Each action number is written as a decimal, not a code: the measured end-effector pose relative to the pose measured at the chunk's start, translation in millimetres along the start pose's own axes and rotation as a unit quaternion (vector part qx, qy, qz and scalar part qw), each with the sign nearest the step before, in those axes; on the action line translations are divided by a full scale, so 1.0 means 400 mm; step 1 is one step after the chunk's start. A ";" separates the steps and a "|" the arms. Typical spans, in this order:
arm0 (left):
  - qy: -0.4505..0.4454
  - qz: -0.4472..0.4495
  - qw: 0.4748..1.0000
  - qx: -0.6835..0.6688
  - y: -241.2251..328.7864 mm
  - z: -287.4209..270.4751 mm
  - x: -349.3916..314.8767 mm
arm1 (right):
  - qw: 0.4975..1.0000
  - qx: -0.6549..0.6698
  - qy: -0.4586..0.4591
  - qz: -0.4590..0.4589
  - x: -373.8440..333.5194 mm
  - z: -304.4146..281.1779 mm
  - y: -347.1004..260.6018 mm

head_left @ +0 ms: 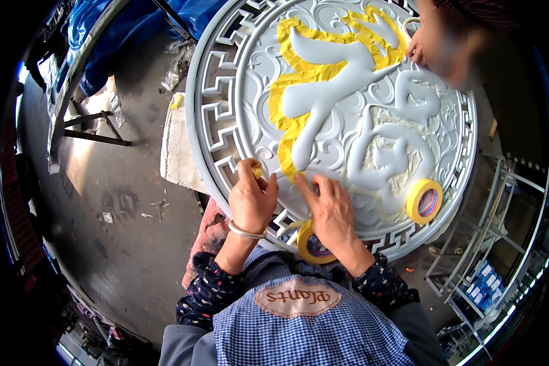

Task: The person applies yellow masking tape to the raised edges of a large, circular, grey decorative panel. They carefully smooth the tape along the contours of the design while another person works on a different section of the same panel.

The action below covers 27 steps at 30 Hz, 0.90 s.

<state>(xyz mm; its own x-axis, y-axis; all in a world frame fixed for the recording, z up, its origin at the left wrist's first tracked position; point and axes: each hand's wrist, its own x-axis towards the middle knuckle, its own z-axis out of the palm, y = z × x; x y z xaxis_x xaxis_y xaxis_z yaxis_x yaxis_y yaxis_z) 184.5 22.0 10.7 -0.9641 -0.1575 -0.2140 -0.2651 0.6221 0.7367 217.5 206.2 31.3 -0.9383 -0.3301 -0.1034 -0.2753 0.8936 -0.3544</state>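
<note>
A large round grey-white relief panel (341, 137) with raised scrolls and a pierced key-pattern rim lies before me. Yellow masking tape (279, 100) runs in short overlapping pieces along the outline of its raised character. My left hand (253, 201), wearing a bangle, pinches a small piece of yellow tape (257, 170) over the panel's near left. Beside it, my right hand (333, 213) has its index finger stretched to the lower end of the taped line. One yellow tape roll (311, 247) sits by my right wrist, partly hidden; another tape roll (424, 201) rests on the panel's right side.
At the upper right another person's hand (416, 47) touches the panel near the taped edge. A metal rack (476, 238) with blue packages stands at the right. White cloth (180, 146) and a dark metal frame (97, 131) are at left, with scraps on the floor.
</note>
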 end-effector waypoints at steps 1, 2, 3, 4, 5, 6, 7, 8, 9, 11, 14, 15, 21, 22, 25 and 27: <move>0.014 0.006 1.000 -0.007 -0.001 -0.013 -0.005 | 1.000 -0.004 -0.006 0.000 -0.001 0.001 0.000; -0.004 -0.016 1.000 -0.019 0.007 -0.036 -0.014 | 1.000 -0.008 -0.011 0.000 -0.002 0.007 0.001; -0.001 -0.013 0.999 -0.038 -0.003 -0.046 -0.021 | 1.000 -0.013 -0.015 -0.003 0.000 0.010 0.000; 0.002 -0.010 0.998 -0.057 -0.011 -0.054 -0.029 | 1.000 -0.023 -0.013 -0.012 -0.001 0.008 -0.002; -0.005 -0.011 0.997 -0.072 -0.012 -0.064 -0.036 | 0.999 -0.034 -0.011 -0.021 -0.003 0.004 -0.002; -0.014 -0.014 0.996 -0.088 -0.015 -0.069 -0.046 | 0.999 -0.044 -0.010 -0.029 -0.006 0.003 -0.003; -0.023 -0.016 0.994 -0.103 -0.016 -0.074 -0.053 | 0.998 -0.054 -0.013 -0.031 -0.005 0.002 -0.006; -0.021 -0.009 0.995 -0.102 -0.017 -0.076 -0.057 | 0.997 -0.064 -0.015 -0.033 -0.002 0.000 -0.008; -0.021 -0.002 0.995 -0.101 -0.019 -0.078 -0.061 | 0.997 -0.074 -0.019 -0.034 -0.001 -0.001 -0.010; -0.021 0.011 0.996 -0.090 -0.022 -0.082 -0.072 | 0.995 -0.086 -0.038 -0.043 0.002 -0.004 -0.011; -0.015 0.010 0.997 -0.077 -0.037 -0.081 -0.081 | 0.995 -0.054 -0.040 -0.070 0.003 -0.013 0.003; -0.011 0.013 0.996 -0.082 -0.042 -0.082 -0.085 | 0.995 -0.033 -0.038 -0.082 0.002 -0.015 0.006; -0.062 -0.002 0.977 -0.204 -0.043 -0.089 -0.095 | 0.996 -0.042 -0.039 -0.073 0.015 -0.038 -0.012; -0.102 -0.065 0.946 -0.302 -0.032 -0.096 -0.099 | 0.998 0.038 -0.026 -0.052 0.015 -0.051 -0.020; -0.205 -0.208 0.814 -0.502 0.007 -0.124 -0.111 | 0.963 0.264 0.034 0.036 -0.006 -0.072 -0.052; -0.213 -0.233 0.760 -0.567 0.009 -0.110 -0.119 | 0.925 0.369 0.014 0.091 -0.002 -0.076 -0.069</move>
<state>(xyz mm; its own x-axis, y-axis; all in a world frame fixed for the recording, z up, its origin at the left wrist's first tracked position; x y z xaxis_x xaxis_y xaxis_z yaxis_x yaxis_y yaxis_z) 228.8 -1.9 51.9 -0.7313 0.2555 -0.6323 -0.6540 -0.5257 0.5440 219.5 191.3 69.6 -0.9629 -0.1778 -0.2031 0.0958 0.4784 -0.8729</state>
